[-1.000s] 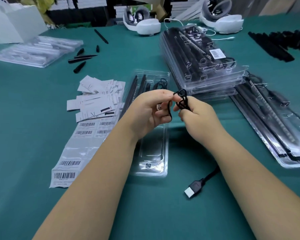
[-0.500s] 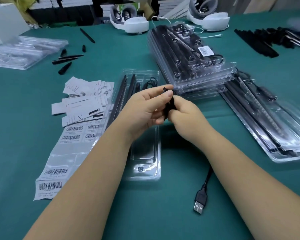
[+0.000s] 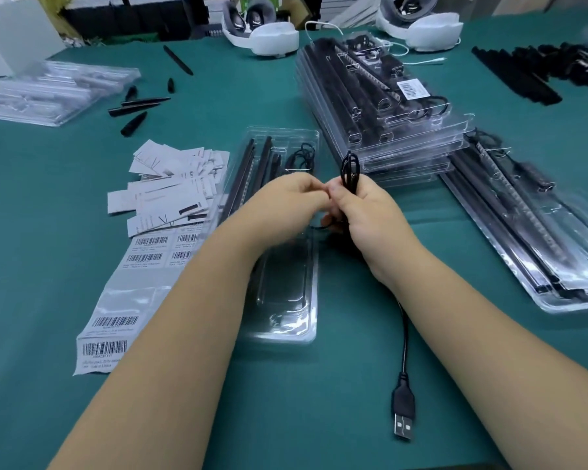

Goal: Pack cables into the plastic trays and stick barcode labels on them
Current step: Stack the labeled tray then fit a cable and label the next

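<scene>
My right hand [image 3: 364, 215] grips a folded bundle of black cable [image 3: 350, 171], whose loops stick up above the fist. The cable's tail runs down under my right wrist to a USB plug [image 3: 403, 413] lying on the green table. My left hand [image 3: 286, 201] is curled right against the right hand and pinches the cable low down; its fingertips are hidden. Beneath both hands lies an open clear plastic tray [image 3: 286, 310] that holds black rods and a small coiled wire at its far end. A strip of barcode labels [image 3: 116, 300] lies left of the tray.
A pile of white paper slips [image 3: 170, 184] sits above the labels. A stack of packed trays [image 3: 387, 106] stands at centre right, with more packed trays [image 3: 537, 232] on the right. Empty trays [image 3: 45, 89] lie far left, loose black parts [image 3: 136, 110] near them, two white headsets behind.
The cable loops, tucked between both hands half a second ago, now stand up above my right fist. The USB plug has slid slightly on the table. The view shifted a little.
</scene>
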Action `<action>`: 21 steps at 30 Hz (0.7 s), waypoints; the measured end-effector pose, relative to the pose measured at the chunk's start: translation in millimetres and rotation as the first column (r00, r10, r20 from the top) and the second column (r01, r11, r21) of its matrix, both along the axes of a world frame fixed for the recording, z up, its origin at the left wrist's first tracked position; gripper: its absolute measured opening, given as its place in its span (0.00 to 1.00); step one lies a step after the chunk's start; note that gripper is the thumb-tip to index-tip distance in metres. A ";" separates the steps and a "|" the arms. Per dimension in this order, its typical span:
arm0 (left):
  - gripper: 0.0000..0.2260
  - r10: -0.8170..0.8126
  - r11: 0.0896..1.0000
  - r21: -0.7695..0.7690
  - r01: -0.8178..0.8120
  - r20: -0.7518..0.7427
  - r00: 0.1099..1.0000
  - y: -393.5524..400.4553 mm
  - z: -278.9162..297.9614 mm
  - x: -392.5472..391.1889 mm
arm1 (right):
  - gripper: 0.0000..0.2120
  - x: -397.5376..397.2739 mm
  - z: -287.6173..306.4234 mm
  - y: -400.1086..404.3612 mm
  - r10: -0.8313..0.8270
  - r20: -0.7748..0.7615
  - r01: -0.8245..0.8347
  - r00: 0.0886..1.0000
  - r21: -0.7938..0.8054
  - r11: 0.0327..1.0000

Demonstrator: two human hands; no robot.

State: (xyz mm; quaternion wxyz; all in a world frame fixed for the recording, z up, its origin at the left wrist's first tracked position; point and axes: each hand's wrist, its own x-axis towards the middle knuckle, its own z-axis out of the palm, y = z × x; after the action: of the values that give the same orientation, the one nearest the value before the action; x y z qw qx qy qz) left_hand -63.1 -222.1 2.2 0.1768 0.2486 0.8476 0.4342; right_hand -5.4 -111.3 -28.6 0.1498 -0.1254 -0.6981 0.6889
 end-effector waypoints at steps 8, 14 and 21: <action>0.06 -0.183 0.970 -0.200 0.134 -0.249 0.951 -1.9 -3.5 6.8 | 0.07 0.4 -1.7 -1.0 -0.104 0.038 0.095 0.994 0.196 0.976; 0.08 -0.158 0.979 0.096 0.179 -0.188 0.969 -2.7 -6.4 10.7 | 0.08 5.8 5.0 -4.0 0.108 -0.058 -0.108 0.992 0.009 0.994; 0.09 -0.111 0.975 0.171 0.140 -0.169 0.979 1.0 -13.1 11.6 | 0.22 3.6 5.9 -1.4 0.319 -0.083 -0.329 0.944 -0.312 0.891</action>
State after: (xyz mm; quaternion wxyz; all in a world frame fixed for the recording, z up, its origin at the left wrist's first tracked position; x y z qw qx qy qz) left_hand -51.6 -221.1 -10.8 0.1124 0.3507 0.7982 0.4767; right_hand -1.9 -112.7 -22.6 0.0207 -0.0197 -0.5849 0.8106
